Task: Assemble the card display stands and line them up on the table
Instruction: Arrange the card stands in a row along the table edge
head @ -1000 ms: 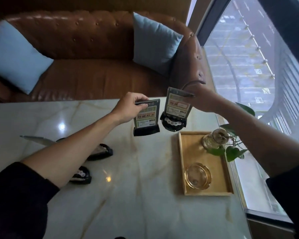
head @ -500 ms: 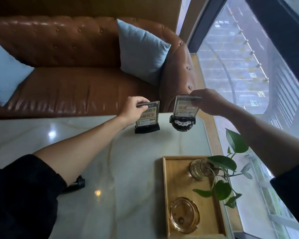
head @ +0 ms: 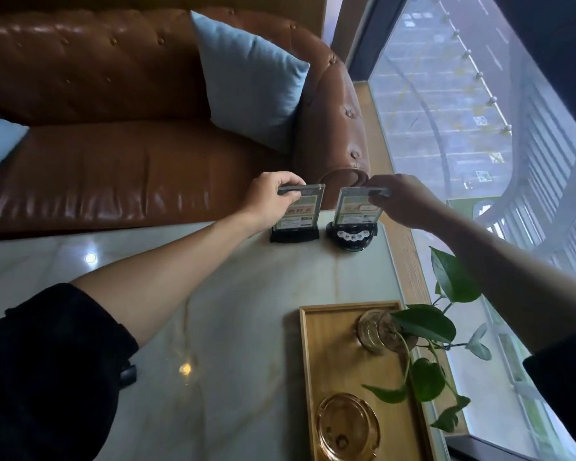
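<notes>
The left hand [head: 269, 197] pinches the top edge of the left card stand [head: 296, 212], fingers closed over the rim of its clear panel, thumb on the near face. Below that grip the stand's black rectangular base sits on the marble table [head: 246, 327], at the far edge near the brown sofa [head: 113, 128]. The right hand [head: 401, 199] is clamped the same way on the top edge of the right card stand [head: 354, 214], whose rounded black base with a row of white buttons rests on the table directly under the grip. The two stands are upright, side by side, just apart, printed faces toward the camera.

Half a second ago both stands were held the same way, but the right one's base looked slightly lifted and farther from its neighbour; now both bases are down on the tabletop and closer to level with each other. One second ago both hung clearly above the table, tilted. The view has also swung forward, so the wooden tray [head: 316, 361] with the glass ashtray [head: 346, 427] and the leafy plant [head: 426, 324] in its glass vase now lies nearer than the right hand, well apart from the stands.
</notes>
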A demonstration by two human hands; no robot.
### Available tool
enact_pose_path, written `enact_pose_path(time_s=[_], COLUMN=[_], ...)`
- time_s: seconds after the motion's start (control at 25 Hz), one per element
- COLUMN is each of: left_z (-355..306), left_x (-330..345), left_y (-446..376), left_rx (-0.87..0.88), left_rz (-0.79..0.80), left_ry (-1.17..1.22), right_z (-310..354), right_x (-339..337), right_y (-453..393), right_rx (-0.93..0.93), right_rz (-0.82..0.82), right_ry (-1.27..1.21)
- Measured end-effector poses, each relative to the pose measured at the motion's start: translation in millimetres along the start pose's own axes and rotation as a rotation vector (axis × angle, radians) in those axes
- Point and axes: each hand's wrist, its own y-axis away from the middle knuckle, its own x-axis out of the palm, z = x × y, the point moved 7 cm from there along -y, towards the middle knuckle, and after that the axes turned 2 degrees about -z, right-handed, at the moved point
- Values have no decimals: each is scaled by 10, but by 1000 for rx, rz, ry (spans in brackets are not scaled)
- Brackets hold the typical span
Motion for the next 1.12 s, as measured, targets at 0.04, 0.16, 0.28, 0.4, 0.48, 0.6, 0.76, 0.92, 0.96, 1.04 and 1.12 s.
enact_pose_path(time_s=[0.04,0.16,0.28,0.4,0.48,0.6,0.76,0.92,0.96,1.04,1.12], left_z=[-12,-43,-40,-64,-55,-71,-59,94,147,297,486], left_x=[16,46,53,-15,-108,-313,-734,-1358,-1514,-1880,-2221], left_y=[-12,16,61,108,161,324,650,1143,1291,1651,2025], left_rx=[6,34,41,20,-6,-21,-23,-58,-65,-83,-116], left_rz=[0,22,52,59,57,79,69,63,70,56,26], left_ry=[-3,-44,-83,-111,-111,-116,-150,-138,-148,-141,-104], right_z=[-2,-7,-17,15,69,208,758,1630,1862,2380,2846], right_x=[-3,-17,-20,-25,-59,-170,-360,-282,-193,71,378], right_y=[-2,3,51,95,123,181,268,414,480,665,873], right_rx=[5,14,39,65,72,99,21,-95,-125,-188,-230], right_rz=[-1,26,47,56,53,43,-33,-42,-29,4,34], right_ry=[-1,15,30,48,75,139,186,187,178,149,72])
